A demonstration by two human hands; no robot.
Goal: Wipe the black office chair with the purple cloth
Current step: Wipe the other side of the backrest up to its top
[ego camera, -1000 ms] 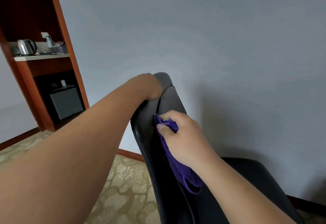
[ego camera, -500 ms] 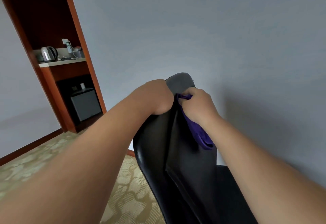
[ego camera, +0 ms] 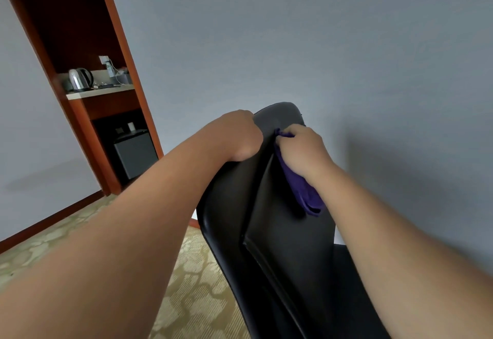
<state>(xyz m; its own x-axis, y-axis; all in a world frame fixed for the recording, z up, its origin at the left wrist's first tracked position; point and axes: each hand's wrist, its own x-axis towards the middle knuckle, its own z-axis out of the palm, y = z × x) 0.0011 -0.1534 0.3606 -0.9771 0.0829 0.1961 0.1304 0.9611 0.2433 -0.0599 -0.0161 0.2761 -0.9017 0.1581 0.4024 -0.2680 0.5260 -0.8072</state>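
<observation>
My left hand (ego camera: 241,136) curled over black office chair (ego camera: 280,213) top edge; right hand (ego camera: 302,149) bunching purple cloth (ego camera: 304,192) against backrest; risk: chair swivelling under push, loose cloth tail slipping below fingers.

Both my arms are stretched out in front of me, bare forearms angling in toward each other. My left hand (ego camera: 241,136) is curled over the top edge of the chair (ego camera: 282,245), back of the hand up, fingertips out of sight. My right hand (ego camera: 304,149) sits just beside it with a small gap between them, fingers bunched round the cloth (ego camera: 302,192), which hangs down under my wrist.
</observation>
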